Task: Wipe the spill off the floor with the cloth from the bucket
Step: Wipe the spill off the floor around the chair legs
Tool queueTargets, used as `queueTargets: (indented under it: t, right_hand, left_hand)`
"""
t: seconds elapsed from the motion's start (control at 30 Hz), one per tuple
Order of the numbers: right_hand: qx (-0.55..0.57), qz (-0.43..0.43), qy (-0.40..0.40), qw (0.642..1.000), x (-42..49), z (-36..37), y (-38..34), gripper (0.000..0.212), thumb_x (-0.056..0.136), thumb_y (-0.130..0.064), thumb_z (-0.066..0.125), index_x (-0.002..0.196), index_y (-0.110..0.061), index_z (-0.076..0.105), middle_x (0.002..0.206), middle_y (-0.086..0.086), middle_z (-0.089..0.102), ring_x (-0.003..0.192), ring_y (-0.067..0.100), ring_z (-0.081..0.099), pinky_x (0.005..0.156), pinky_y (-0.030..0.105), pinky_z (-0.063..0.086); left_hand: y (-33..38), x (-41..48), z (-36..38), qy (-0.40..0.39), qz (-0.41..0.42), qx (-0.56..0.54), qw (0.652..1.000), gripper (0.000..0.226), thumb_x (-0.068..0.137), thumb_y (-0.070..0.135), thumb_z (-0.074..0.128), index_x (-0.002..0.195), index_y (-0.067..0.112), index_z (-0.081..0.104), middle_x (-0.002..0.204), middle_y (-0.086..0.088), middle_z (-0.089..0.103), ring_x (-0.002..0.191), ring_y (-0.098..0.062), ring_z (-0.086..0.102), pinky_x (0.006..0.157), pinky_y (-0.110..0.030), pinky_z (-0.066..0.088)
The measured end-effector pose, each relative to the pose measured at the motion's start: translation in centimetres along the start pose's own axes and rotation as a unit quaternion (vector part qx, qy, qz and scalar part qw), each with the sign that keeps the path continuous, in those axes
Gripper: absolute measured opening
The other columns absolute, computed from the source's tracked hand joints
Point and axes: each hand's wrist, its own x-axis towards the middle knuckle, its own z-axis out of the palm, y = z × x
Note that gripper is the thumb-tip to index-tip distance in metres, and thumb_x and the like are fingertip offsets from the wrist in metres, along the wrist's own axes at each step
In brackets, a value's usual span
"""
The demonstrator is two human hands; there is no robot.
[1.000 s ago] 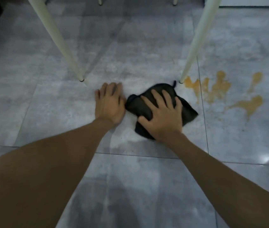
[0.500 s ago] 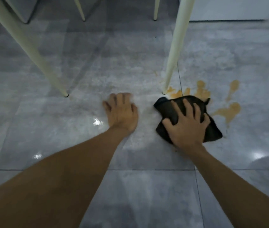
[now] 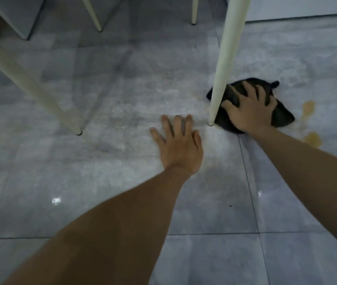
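View: I look down from the head camera at a grey tiled floor (image 3: 106, 202); both bare forearms reach forward from the bottom edge.
Right hand (image 3: 250, 112): fingers spread, palm pressing down on the cloth (image 3: 282, 115); it pins the cloth flat rather than clenching it, which I judge gives the widest wiping face.
Cloth: dark, bunched, lying on the floor under that hand; its left edge sits just beside the foot of a pale leg (image 3: 223, 64), which crosses in front of it.
Left hand (image 3: 181, 147): empty, flat on the tile with fingers apart, grasping nothing; I judge it props my weight while I lean.
Spill (image 3: 308, 106): two amber patches show just right of the cloth, one near its edge, one nearer my right forearm; not yet wiped.
Bucket: not in view.
Risk: I judge the leg limits a leftward stroke.
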Motion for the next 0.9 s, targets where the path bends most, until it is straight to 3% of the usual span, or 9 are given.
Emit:
queueTargets:
  t: [0.13,0.27,0.37,0.43,0.5,0.6,0.7,0.77,0.9]
  right_hand:
    - [-0.012,-0.182,-0.071,0.981,4.9,-0.4,-4.8,0.094,0.075,-0.093,0.024,0.151,-0.039,0.035,0.163,0.003,0.029,0.151,0.032,0.017,0.119,0.063,0.017]
    - [-0.048,-0.247,-0.082,0.964,5.4,0.1,-6.6,0.102,0.064,-0.104,0.012,0.154,-0.056,0.021,0.169,-0.003,0.019,0.154,0.03,0.01,0.122,0.06,0.01]
    - [0.017,-0.178,-0.026,0.984,4.6,0.5,-6.6,0.104,0.065,-0.104,0.021,0.149,-0.046,0.039,0.161,0.001,0.034,0.15,0.029,0.021,0.12,0.059,0.013]
    - [0.062,-0.07,0.019,0.995,4.2,0.8,-7.1,0.088,0.075,-0.095,0.033,0.139,-0.039,0.053,0.155,0.007,0.039,0.146,0.032,0.026,0.115,0.061,0.013]
    - [0.057,-0.017,0.07,0.996,3.8,0.8,-7.5,0.064,0.084,-0.081,0.042,0.122,-0.034,0.063,0.143,0.011,0.045,0.137,0.035,0.033,0.107,0.063,0.019]
    - [0.033,0.039,0.119,0.992,3.1,0.4,-7.4,0.039,0.093,-0.056,0.052,0.112,-0.022,0.062,0.129,0.015,0.049,0.126,0.037,0.04,0.1,0.059,0.028]
    - [0.027,0.105,0.126,0.986,2.0,0.4,-6.3,0.041,0.095,-0.052,0.049,0.12,-0.022,0.061,0.134,0.015,0.047,0.129,0.036,0.039,0.101,0.059,0.028]
    - [0.02,0.1,0.124,0.987,0.6,0.7,-5.0,0.05,0.094,-0.058,0.044,0.13,-0.027,0.058,0.141,0.013,0.046,0.133,0.035,0.037,0.105,0.06,0.025]
    - [0.011,0.01,0.103,0.995,-1.3,0.5,-2.3,0.063,0.093,-0.07,0.038,0.145,-0.037,0.05,0.157,0.003,0.041,0.146,0.029,0.028,0.114,0.059,0.018]
  left_hand:
    - [-0.1,0.1,0.0,0.002,0.005,0.002,1.0,0.06,0.102,0.047,0.007,0.159,0.028,0.013,0.168,-0.004,0.014,0.156,-0.039,-0.007,0.116,-0.071,-0.008]
    - [-0.2,0.1,0.0,-0.007,0.001,0.007,1.0,0.062,0.102,0.047,0.007,0.157,0.023,0.019,0.168,-0.005,0.014,0.156,-0.038,-0.007,0.116,-0.071,-0.007]
    - [-0.2,0.2,-0.1,0.001,0.002,0.005,1.0,0.062,0.102,0.048,0.007,0.158,0.024,0.018,0.167,-0.005,0.016,0.156,-0.038,-0.005,0.116,-0.071,-0.006]
    - [-0.2,0.0,-0.1,0.002,0.003,-0.004,1.0,0.062,0.101,0.049,0.007,0.159,0.026,0.016,0.168,-0.004,0.016,0.156,-0.037,-0.005,0.116,-0.071,-0.006]
    - [-0.2,0.0,-0.2,0.004,0.006,-0.006,1.0,0.062,0.102,0.049,0.008,0.159,0.027,0.016,0.168,-0.004,0.016,0.156,-0.037,-0.005,0.117,-0.071,-0.007]
    - [-0.3,0.0,-0.5,-0.012,0.009,-0.002,1.0,0.061,0.102,0.048,0.008,0.159,0.027,0.013,0.168,-0.004,0.013,0.156,-0.037,-0.007,0.117,-0.07,-0.007]
    - [-0.4,0.0,-0.9,-0.019,0.012,-0.001,1.0,0.06,0.103,0.048,0.01,0.159,0.028,0.012,0.167,-0.004,0.012,0.156,-0.036,-0.007,0.117,-0.071,-0.005]
    - [-0.3,0.0,-1.0,-0.021,0.008,0.006,1.0,0.059,0.103,0.048,0.011,0.159,0.028,0.012,0.166,-0.003,0.013,0.156,-0.036,-0.005,0.117,-0.071,-0.004]
    - [-0.4,0.2,-1.4,-0.028,0.035,0.014,0.999,0.059,0.104,0.045,0.011,0.16,0.028,0.006,0.168,0.002,0.009,0.157,-0.033,-0.005,0.116,-0.073,-0.002]
